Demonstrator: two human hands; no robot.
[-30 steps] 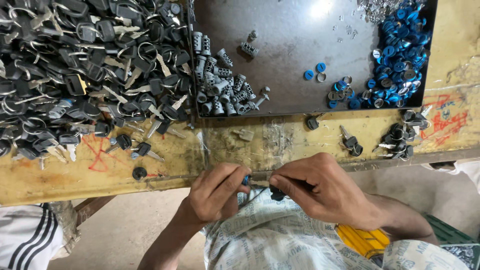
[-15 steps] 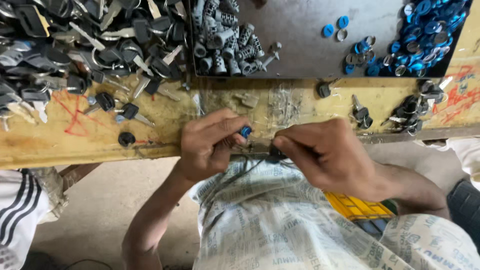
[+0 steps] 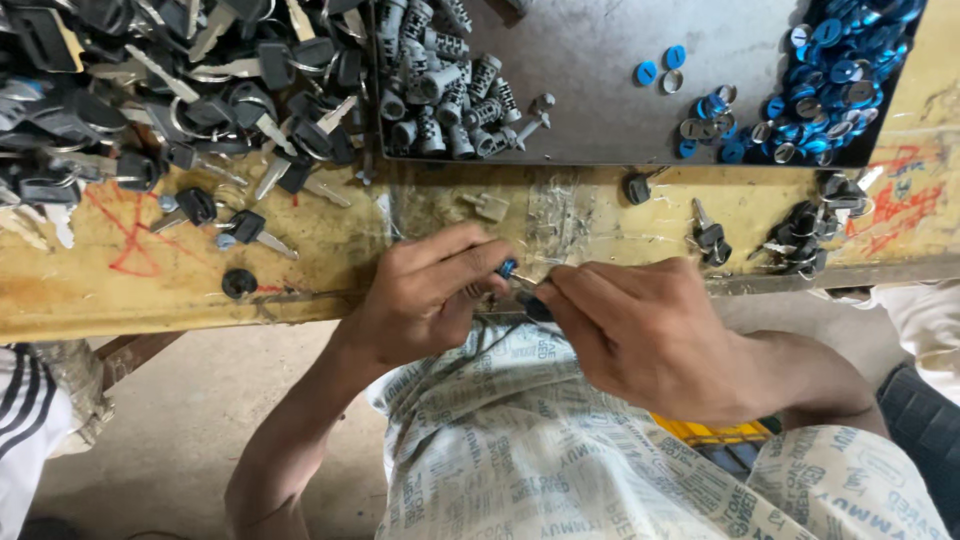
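Observation:
My left hand [image 3: 425,295] pinches a small lock cylinder with a blue cap [image 3: 508,268] at the front edge of the yellow wooden bench [image 3: 330,260]. My right hand [image 3: 640,330] meets it from the right, fingers closed on a black-headed key [image 3: 532,305] whose tip points at the cylinder. Both hands hover over my lap, which is covered by a printed white sack cloth [image 3: 560,460]. How the key and the cylinder join is hidden by my fingers.
A big heap of black-headed keys [image 3: 150,90] fills the bench's left. On a dark metal sheet [image 3: 590,90] lie grey lock cylinders [image 3: 450,100] and blue caps [image 3: 830,70]. Loose keys [image 3: 800,235] rest at right. Another person's striped sleeve [image 3: 25,420] shows at lower left.
The view has shifted so the bench sits higher and further left. My hands have stayed together at the bench edge, with the blue-capped piece still between them.

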